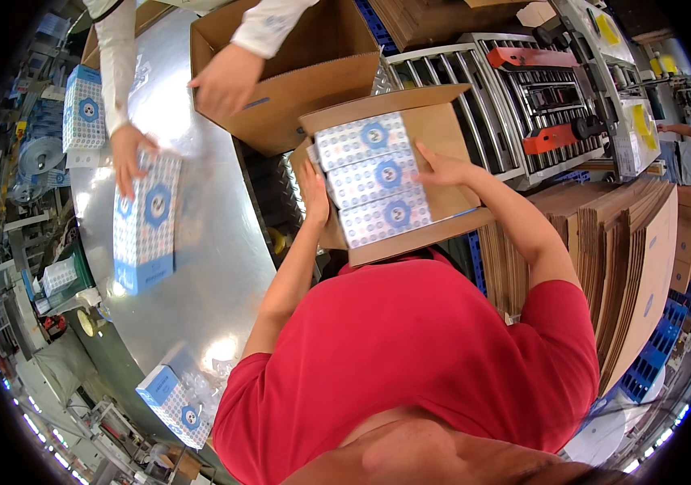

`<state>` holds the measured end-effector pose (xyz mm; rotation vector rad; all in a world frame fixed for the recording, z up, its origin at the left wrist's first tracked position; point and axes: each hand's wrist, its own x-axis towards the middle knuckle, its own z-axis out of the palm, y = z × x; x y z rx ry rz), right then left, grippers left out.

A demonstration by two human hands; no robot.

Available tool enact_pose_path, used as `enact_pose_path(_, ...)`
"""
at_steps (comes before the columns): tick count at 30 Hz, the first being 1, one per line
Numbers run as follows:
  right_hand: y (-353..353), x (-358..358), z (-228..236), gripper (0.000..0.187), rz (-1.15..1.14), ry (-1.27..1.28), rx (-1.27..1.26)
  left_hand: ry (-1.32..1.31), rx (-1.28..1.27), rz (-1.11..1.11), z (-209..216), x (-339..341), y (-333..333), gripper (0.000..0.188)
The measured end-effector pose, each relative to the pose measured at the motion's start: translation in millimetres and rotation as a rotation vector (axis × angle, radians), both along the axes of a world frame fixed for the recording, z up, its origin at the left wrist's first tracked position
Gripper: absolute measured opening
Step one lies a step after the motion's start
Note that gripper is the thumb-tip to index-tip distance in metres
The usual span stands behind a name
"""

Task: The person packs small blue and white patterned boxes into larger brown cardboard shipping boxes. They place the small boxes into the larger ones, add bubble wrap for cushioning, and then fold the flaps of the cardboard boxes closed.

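Note:
An open cardboard carton stands in front of me, tilted a little. Three white packs with blue badges sit in a row along its left part, with bare cardboard to their right. My left hand lies flat along the carton's left side, fingers stretched out beside the packs. From the right, my right hand reaches over the carton, thumb and fingers apart, its fingertips at the packs' right edge. I cannot tell how firmly either hand presses.
A co-worker's hand touches a blue-and-white pack on the metal table; the other hand is over a larger open carton. A roller conveyor runs behind; flattened cartons stand at right.

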<state>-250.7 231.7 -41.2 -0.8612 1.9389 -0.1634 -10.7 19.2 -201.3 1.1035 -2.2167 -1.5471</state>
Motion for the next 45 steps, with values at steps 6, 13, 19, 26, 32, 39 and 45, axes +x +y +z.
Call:
enact_pose_path(6,48,-25,-62,0.109,-0.011,-0.154,-0.311,0.174,0.818,0.244,77,79,-33,0.053)
enact_pose_path(13,29,-33,-5,0.116,0.074,-0.401,0.117,-0.141,-0.802,-0.953,126,-19,43,0.076)
enact_pose_path(19,54,-24,37,0.118,0.490,0.250,0.074,-0.033,-0.573,-1.188,134,-68,-4,0.052)
enact_pose_path(26,83,-15,-83,0.133,-0.712,0.366,-0.334,-0.048,-0.835,-0.707,233,-142,-54,0.034)
enact_pose_path(32,60,-6,-85,0.101,-0.985,0.475,-0.392,-0.226,-0.893,-0.887,128,-40,16,0.054)
enact_pose_path(39,30,-37,-75,0.062,-0.942,0.662,-0.335,0.280,0.278,0.252,69,-54,68,0.062)
enact_pose_path(45,64,-179,-61,0.050,-0.743,0.634,-0.368,0.368,0.328,0.291,78,-166,153,0.070)
